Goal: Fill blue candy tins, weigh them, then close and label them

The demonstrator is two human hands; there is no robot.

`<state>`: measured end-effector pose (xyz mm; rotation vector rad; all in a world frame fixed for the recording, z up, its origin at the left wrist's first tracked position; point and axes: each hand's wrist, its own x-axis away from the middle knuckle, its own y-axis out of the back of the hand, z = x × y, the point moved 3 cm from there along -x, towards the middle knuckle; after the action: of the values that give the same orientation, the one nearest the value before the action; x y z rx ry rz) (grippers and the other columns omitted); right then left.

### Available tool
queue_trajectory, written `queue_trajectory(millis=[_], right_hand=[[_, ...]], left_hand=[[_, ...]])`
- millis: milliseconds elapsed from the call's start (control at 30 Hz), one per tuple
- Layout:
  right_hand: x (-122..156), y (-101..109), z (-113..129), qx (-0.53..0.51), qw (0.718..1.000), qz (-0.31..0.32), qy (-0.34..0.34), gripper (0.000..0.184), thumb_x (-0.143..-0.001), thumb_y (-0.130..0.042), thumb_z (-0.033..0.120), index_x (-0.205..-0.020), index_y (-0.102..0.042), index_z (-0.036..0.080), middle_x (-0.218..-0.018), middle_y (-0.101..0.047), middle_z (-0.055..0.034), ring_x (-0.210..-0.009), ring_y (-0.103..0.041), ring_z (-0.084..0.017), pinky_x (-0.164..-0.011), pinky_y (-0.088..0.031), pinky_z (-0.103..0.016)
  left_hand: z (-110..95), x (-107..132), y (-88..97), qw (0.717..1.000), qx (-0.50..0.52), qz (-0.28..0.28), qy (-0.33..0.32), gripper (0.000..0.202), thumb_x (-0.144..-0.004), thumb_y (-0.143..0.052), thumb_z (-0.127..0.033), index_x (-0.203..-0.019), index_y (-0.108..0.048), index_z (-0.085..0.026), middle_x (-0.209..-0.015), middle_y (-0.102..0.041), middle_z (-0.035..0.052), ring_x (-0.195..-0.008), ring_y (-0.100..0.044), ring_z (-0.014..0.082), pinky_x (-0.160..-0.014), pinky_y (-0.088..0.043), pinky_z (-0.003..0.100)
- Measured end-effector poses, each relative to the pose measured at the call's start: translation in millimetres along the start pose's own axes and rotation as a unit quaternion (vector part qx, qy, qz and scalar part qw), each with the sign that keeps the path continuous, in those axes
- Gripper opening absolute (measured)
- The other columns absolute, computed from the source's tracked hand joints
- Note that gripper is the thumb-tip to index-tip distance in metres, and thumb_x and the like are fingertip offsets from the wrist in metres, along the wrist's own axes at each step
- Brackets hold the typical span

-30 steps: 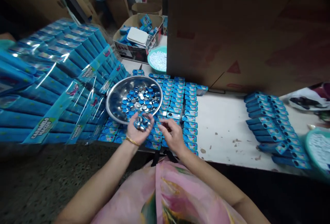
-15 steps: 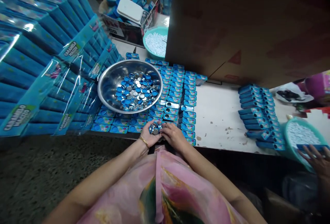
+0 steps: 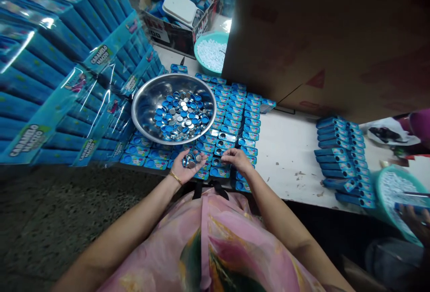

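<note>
Palm up, my left hand (image 3: 183, 169) is cupped around several small round metal caps (image 3: 191, 159), some showing silver and some blue. My right hand (image 3: 237, 158) reaches over rows of small blue boxes (image 3: 220, 172) with round openings, its thumb and fingertips pinched together at one box. What the pinch holds, if anything, is hidden. A steel bowl (image 3: 143, 119) stands on the boxes beyond my left hand, with many loose blue and silver caps (image 3: 181, 122) inside.
Wrapped stacks of blue packs (image 3: 67, 90) rise at the left. A large cardboard box (image 3: 285, 36) stands behind the table (image 3: 285, 148). More blue boxes (image 3: 336, 157) are at the right, near a turquoise tub (image 3: 379, 193) of white pieces and another person's hand (image 3: 414, 218).
My hands have parted. The left has shifted left with the caps in its opened palm, and the right has moved from those caps to the rows of boxes.
</note>
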<state>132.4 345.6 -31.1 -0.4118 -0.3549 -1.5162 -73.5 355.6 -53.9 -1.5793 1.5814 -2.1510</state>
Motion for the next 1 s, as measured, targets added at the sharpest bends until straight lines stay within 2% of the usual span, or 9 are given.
queue_trajectory(millis=[100,200,300,367,433,633,767,867,1000], right_hand=[[-9.9,0.2,1.3,0.045,0.998,-0.032,-0.012,0.027,-0.062,-0.063,0.038,-0.07,-0.053,0.015,-0.058,-0.056,0.0021,-0.051,-0.053,-0.01,-0.057,-0.045,-0.025],[-21.0,-3.5,9.2,0.228,0.97,-0.08,0.023,0.022,-0.066,-0.059,0.029,-0.082,-0.051,0.017,-0.071,-0.058,0.0019,-0.058,-0.056,-0.011,-0.059,-0.045,-0.024],[-31.7,-15.9,20.1,0.519,0.851,-0.077,0.034,0.016,-0.072,-0.053,0.019,-0.088,-0.053,0.019,-0.087,-0.061,-0.003,-0.08,-0.059,-0.015,-0.07,-0.044,-0.025],[-39.2,-25.1,25.7,0.632,0.773,-0.061,0.006,0.019,-0.073,-0.052,0.017,-0.091,-0.055,0.018,-0.093,-0.062,-0.0084,-0.091,-0.057,-0.019,-0.075,-0.042,-0.027],[-47.8,-32.6,30.4,0.665,0.745,-0.048,-0.025,0.027,-0.072,-0.055,0.017,-0.098,-0.055,0.015,-0.097,-0.061,-0.0134,-0.094,-0.057,-0.022,-0.077,-0.042,-0.029],[-67.3,-37.1,38.9,0.696,0.714,-0.018,-0.071,0.046,-0.065,-0.066,0.027,-0.107,-0.052,0.015,-0.102,-0.059,-0.0154,-0.095,-0.057,-0.025,-0.076,-0.043,-0.031],[-49.4,-35.1,40.0,0.703,0.709,-0.022,-0.054,0.047,-0.067,-0.065,0.031,-0.11,-0.051,0.017,-0.099,-0.06,-0.0126,-0.093,-0.057,-0.025,-0.074,-0.042,-0.031],[-24.1,-48.2,40.4,0.654,0.753,-0.015,0.077,0.033,-0.079,-0.052,0.034,-0.111,-0.05,0.024,-0.101,-0.059,-0.0063,-0.094,-0.055,-0.019,-0.076,-0.041,-0.027],[1.0,-76.9,38.0,0.563,0.784,0.081,0.247,0.029,-0.08,-0.051,0.03,-0.109,-0.053,0.027,-0.104,-0.054,-0.0027,-0.096,-0.05,-0.014,-0.079,-0.039,-0.023]], left_hand=[[0.6,5.0,5.6,1.0,-0.004,0.01,-0.002,0.017,-0.075,-0.053,-0.026,-0.08,-0.056,-0.011,-0.089,-0.063,0.0157,-0.094,-0.058,0.0262,-0.075,-0.051,0.039],[3.4,8.7,10.8,1.0,-0.01,0.012,-0.007,0.017,-0.076,-0.052,-0.026,-0.08,-0.057,-0.011,-0.089,-0.063,0.0158,-0.093,-0.059,0.0262,-0.075,-0.051,0.039],[4.9,11.7,14.0,1.0,-0.012,0.007,-0.013,0.017,-0.076,-0.051,-0.026,-0.081,-0.057,-0.011,-0.088,-0.063,0.0156,-0.093,-0.059,0.0268,-0.073,-0.052,0.04],[4.8,13.2,15.0,1.0,-0.011,0.009,-0.011,0.017,-0.076,-0.051,-0.026,-0.08,-0.057,-0.011,-0.088,-0.064,0.0157,-0.093,-0.059,0.0271,-0.073,-0.052,0.039],[4.0,14.4,15.7,1.0,-0.008,0.013,-0.008,0.016,-0.076,-0.052,-0.025,-0.08,-0.058,-0.011,-0.088,-0.064,0.0158,-0.094,-0.059,0.0271,-0.074,-0.052,0.039],[0.1,15.9,11.2,1.0,0.006,0.025,-0.013,0.017,-0.076,-0.051,-0.026,-0.08,-0.058,-0.01,-0.092,-0.063,0.0167,-0.096,-0.057,0.027,-0.076,-0.051,0.039],[-2.9,15.0,4.5,0.999,0.008,0.039,-0.016,0.02,-0.076,-0.05,-0.026,-0.085,-0.058,-0.009,-0.094,-0.063,0.0165,-0.098,-0.057,0.0275,-0.076,-0.05,0.04],[-3.7,10.7,2.0,0.999,-0.003,0.038,-0.014,0.02,-0.076,-0.051,-0.024,-0.086,-0.058,-0.008,-0.091,-0.063,0.0163,-0.093,-0.058,0.0271,-0.076,-0.05,0.04],[1.4,0.1,-0.9,0.999,0.0,0.047,-0.014,0.016,-0.075,-0.05,-0.02,-0.084,-0.059,-0.01,-0.08,-0.064,0.0104,-0.076,-0.062,0.0198,-0.068,-0.052,0.035]])
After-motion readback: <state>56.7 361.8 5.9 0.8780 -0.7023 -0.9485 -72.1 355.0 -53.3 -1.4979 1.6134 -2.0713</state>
